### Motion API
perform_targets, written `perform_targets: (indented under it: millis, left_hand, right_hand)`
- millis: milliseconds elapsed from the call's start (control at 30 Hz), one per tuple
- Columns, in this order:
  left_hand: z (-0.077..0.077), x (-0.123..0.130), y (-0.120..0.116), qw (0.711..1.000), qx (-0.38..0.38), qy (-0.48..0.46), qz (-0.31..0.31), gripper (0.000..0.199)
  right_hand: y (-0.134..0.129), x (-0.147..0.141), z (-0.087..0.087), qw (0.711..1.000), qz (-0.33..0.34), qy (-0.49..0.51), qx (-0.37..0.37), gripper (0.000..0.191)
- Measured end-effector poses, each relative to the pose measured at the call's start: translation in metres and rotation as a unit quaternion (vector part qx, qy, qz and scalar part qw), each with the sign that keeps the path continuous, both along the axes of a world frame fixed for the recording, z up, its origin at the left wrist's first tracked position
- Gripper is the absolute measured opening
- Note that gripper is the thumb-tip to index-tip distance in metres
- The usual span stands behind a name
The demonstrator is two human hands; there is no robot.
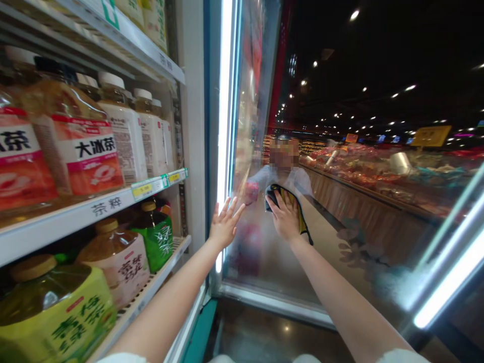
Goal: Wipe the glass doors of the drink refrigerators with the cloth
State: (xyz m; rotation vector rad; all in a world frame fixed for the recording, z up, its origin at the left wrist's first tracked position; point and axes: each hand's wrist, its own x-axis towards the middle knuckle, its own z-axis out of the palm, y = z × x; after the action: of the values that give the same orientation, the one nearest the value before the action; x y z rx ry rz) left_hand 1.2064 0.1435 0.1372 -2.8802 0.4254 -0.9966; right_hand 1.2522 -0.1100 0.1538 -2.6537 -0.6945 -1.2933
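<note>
My right hand lies on a yellow and black cleaning cloth, which it presses against the inside of a glass door. The cloth is partly hidden under my fingers, and one corner hangs down past the wrist. My left hand is raised with fingers spread and nothing in it. It is near the lit strip at the door's hinge side; I cannot tell whether its fingertips touch the glass. Whitish haze covers parts of the pane, and a person's reflection shows in it.
Left of my arm, cooler shelves hold several drink bottles, including a large red-labelled tea bottle and a green-labelled bottle. Another bright light strip runs along the door's right side. Beyond the glass appears a long produce display.
</note>
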Motion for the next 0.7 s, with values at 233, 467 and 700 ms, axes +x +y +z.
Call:
perform_targets:
  millis: [233,467,700]
  left_hand:
    - [-0.013,-0.004,0.003,1.0,-0.008,0.006,0.017,0.096]
    - [-0.024,-0.01,0.013,0.998,-0.002,0.037,0.044,0.09]
    - [-0.024,-0.021,0.02,0.997,0.005,0.042,0.062,0.089]
  right_hand:
    - [0.048,0.005,-0.014,0.995,0.073,-0.004,-0.065,0.061]
    - [0.037,0.005,0.0,0.994,0.089,-0.011,-0.057,0.063]
    - [0.081,0.011,-0.013,0.988,0.126,-0.01,-0.089,0.059]
